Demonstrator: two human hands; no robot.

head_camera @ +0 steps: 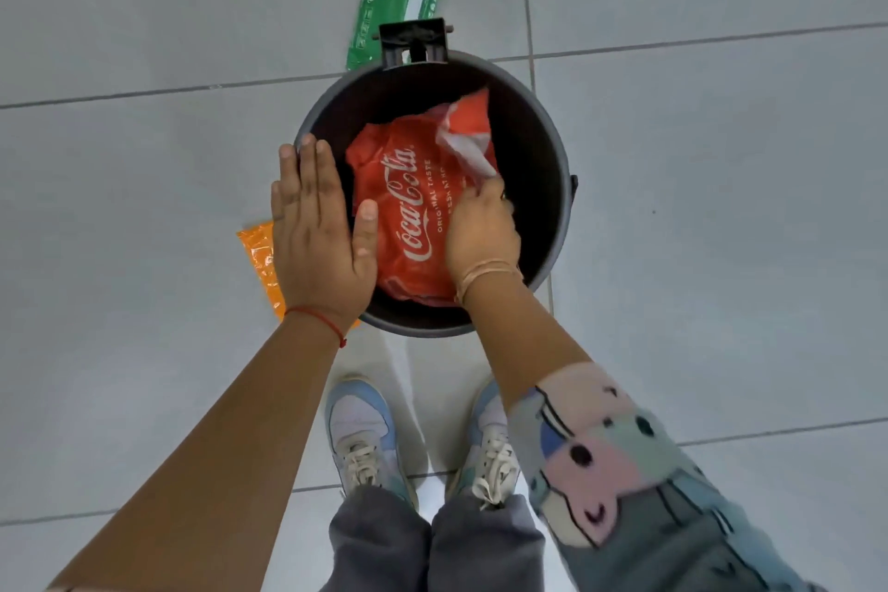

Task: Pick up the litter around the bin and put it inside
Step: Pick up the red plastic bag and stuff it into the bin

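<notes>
A round dark bin (543, 144) stands on the tiled floor in front of my feet. Inside it lies a red Coca-Cola plastic wrapper (408, 197). My right hand (480, 231) reaches into the bin and pinches a folded red-and-white corner of that wrapper. My left hand (319, 231) hovers flat over the bin's left rim, fingers straight and holding nothing. A green plastic wrapper (394, 0) lies on the floor behind the bin. An orange wrapper (262, 260) lies on the floor to the left of the bin, partly hidden by my left hand.
A black hinge bracket (413, 41) sticks up at the bin's far rim, overlapping the green wrapper. My two pale blue-and-white shoes (360, 437) stand just behind the bin's near edge. Light grey floor tiles (721, 207) surround the bin.
</notes>
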